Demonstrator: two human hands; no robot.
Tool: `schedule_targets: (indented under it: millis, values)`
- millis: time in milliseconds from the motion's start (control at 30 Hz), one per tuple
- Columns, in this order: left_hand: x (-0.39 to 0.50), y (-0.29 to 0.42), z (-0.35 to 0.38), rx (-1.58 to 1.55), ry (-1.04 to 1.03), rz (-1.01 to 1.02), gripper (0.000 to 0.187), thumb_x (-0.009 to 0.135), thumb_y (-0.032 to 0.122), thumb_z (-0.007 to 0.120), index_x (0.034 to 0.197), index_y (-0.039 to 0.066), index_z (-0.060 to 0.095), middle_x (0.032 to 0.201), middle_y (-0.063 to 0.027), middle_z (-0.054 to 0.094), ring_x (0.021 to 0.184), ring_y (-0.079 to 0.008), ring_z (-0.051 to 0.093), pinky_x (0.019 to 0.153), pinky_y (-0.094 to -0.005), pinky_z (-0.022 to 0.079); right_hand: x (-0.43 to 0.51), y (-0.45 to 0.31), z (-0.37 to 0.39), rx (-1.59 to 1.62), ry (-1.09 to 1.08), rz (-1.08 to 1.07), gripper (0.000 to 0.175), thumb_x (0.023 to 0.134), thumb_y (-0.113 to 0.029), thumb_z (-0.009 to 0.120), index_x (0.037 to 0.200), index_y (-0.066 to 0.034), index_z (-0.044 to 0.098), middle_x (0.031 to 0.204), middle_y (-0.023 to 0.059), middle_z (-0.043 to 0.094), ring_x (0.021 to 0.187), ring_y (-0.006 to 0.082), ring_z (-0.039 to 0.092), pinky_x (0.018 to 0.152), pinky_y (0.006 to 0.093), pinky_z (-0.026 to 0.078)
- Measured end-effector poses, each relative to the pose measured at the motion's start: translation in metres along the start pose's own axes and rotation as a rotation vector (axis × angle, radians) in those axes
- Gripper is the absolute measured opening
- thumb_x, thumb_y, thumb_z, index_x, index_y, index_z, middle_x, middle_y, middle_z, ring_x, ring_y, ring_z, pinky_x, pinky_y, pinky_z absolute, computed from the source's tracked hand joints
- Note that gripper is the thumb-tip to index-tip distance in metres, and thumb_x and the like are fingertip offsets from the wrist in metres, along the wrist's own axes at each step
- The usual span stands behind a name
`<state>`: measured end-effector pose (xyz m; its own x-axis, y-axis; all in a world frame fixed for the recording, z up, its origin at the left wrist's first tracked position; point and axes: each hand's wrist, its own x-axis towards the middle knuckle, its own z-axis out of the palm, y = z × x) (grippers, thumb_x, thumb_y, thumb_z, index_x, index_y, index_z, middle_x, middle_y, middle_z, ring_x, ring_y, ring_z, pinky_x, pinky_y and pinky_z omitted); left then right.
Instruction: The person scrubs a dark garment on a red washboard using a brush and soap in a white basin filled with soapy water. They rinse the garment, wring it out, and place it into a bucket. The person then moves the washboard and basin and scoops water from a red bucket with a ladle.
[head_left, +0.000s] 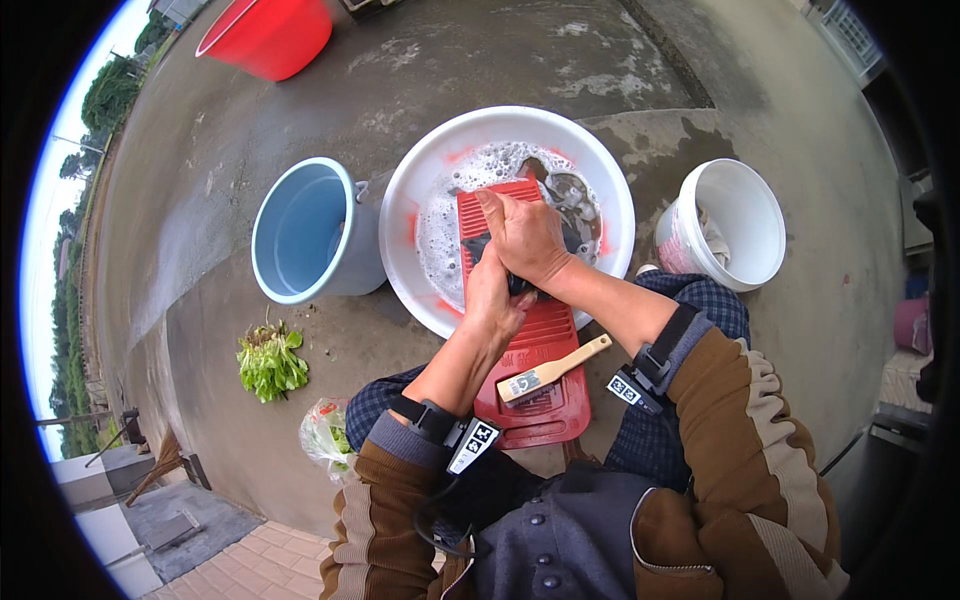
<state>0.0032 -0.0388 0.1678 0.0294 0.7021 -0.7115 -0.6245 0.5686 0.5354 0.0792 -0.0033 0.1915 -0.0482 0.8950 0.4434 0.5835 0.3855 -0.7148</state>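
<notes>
A red plastic washboard (540, 330) leans in a white basin (405, 157) of soapy water, its lower end between the person's knees. On its ridges lies a dark wet cloth (475, 244), largely covered by the hands. My left hand (495, 292) grips this cloth from below. My right hand (529, 232) is closed over it, touching the left, thumb pointing up the board. More soaked fabric (574, 199) lies in the suds at the basin's right. A wooden-handled brush (553, 369) rests on the washboard's lower part; its bristles are not visible.
A blue bucket (304, 232) stands left of the basin; a white bucket (739, 225) with cloth inside is at right. Leafy greens (271, 361) and a plastic bag (327, 435) lie on the concrete at left. A red tub (274, 37) stands farther off.
</notes>
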Motion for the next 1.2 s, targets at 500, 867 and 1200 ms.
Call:
schedule_targets:
  millis: [500, 867, 1200]
  values:
    - [0.0, -0.001, 0.003, -0.31, -0.005, 0.284, 0.029, 0.099, 0.037, 0.045, 0.076, 0.018, 0.046, 0.064, 0.0052, 0.04, 0.053, -0.0104, 0.038, 0.044, -0.0295, 0.029, -0.011, -0.004, 0.003, 0.042, -0.208, -0.157, 0.044, 0.097, -0.042, 0.048, 0.078, -0.0087, 0.07, 0.058, 0.0175, 0.061, 0.052, 0.0326, 0.063, 0.047, 0.0435, 0.049]
    - [0.01, -0.004, -0.011, -0.29, -0.038, 0.213, 0.025, 0.1, 0.036, 0.046, 0.088, 0.015, 0.052, 0.067, 0.0025, 0.046, 0.051, -0.0138, 0.04, 0.042, -0.028, 0.029, -0.017, -0.011, 0.003, 0.029, -0.213, -0.188, 0.041, 0.095, -0.043, 0.051, 0.081, -0.0106, 0.072, 0.065, 0.0163, 0.064, 0.053, 0.031, 0.064, 0.044, 0.0409, 0.048]
    - [-0.023, 0.035, -0.01, 0.327, -0.403, -0.095, 0.042, 0.094, 0.055, 0.054, 0.099, 0.013, 0.057, 0.079, 0.003, 0.056, 0.063, -0.007, 0.046, 0.051, -0.0209, 0.035, 0.035, 0.027, -0.021, 0.515, -0.443, 0.692, 0.057, 0.102, -0.048, 0.037, 0.065, -0.0077, 0.054, 0.057, 0.003, 0.056, 0.05, 0.0095, 0.046, 0.048, 0.0287, 0.035]
